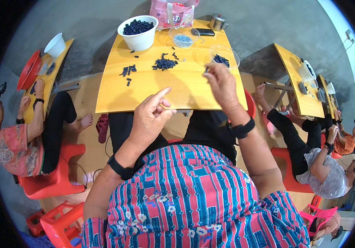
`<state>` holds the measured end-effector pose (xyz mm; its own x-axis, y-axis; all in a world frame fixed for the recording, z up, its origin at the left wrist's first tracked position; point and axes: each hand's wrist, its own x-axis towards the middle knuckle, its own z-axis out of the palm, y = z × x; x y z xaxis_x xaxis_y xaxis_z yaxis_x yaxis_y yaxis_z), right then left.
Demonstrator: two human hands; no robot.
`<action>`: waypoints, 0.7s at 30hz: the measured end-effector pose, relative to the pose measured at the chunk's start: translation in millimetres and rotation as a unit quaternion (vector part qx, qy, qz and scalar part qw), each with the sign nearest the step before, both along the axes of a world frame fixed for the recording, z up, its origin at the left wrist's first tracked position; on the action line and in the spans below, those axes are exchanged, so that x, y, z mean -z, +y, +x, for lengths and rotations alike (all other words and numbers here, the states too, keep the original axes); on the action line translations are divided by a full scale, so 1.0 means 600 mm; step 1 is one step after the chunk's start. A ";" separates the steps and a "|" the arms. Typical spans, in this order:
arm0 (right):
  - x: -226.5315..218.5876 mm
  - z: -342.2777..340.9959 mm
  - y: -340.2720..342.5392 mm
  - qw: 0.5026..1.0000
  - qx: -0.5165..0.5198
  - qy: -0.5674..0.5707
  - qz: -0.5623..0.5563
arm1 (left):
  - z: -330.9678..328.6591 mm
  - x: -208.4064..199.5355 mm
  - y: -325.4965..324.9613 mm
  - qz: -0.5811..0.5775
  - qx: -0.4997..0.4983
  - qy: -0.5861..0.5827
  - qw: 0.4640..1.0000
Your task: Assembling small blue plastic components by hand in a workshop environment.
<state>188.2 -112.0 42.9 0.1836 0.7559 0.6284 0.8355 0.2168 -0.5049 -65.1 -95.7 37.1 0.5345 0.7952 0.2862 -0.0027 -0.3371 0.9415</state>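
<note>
My right hand [223, 84] is raised over the yellow table [144, 93], fingers pinched on a small dark piece near a clear bowl [225, 56] of dark pieces. My left hand [150, 115] hovers above the table's near edge, thumb and forefinger pinched together; anything between them is too small to make out. A heap of small dark pieces [165, 63] lies mid-table, with a smaller scatter [128, 71] to its left.
A white bucket [138, 32] of dark pieces, a clear bowl of pale bits [183, 38], a phone [205, 32], a metal pot [218, 22] and a pink bag [171, 12] stand at the far edge. Other people sit at tables left and right on red stools [51, 182].
</note>
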 end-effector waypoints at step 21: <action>0.022 0.018 0.029 0.996 -0.015 0.065 -0.055 | -0.096 0.052 0.197 0.132 -0.239 0.313 0.909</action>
<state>199.0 -94.7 29.6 0.2352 0.8250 0.5139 0.7553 0.1777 -0.6309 -122.6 22.6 5.8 0.2694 0.9272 0.2602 0.7129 -0.3737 0.5934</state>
